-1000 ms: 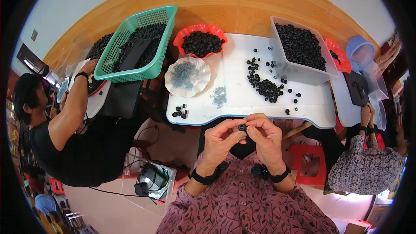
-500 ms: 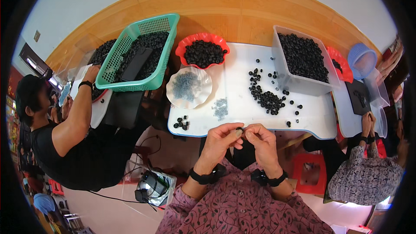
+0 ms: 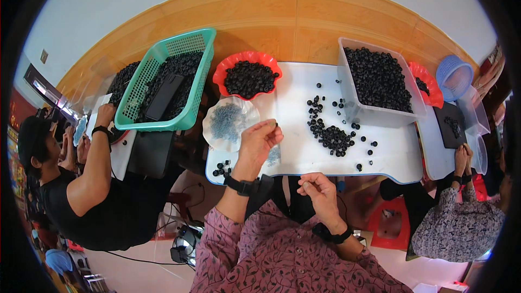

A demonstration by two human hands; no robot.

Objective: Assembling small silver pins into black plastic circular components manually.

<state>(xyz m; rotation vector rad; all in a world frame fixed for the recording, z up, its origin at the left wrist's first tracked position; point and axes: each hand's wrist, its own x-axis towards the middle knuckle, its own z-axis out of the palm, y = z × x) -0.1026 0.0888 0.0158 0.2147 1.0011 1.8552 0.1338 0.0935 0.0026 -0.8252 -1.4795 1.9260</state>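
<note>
left hand (image 3: 257, 144) moved out over table (image 3: 296, 125) | right hand (image 3: 321, 194) now apart

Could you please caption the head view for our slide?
Left hand above white table with small black parts; right hand near edge.

Dish (image 3: 249, 113) before bowl (image 3: 218, 76), tub (image 3: 380, 117) right

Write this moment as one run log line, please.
left hand: over white table, pinching small black piece; right hand: by table's front edge, grip unclear; nearby: white scalloped dish
</note>
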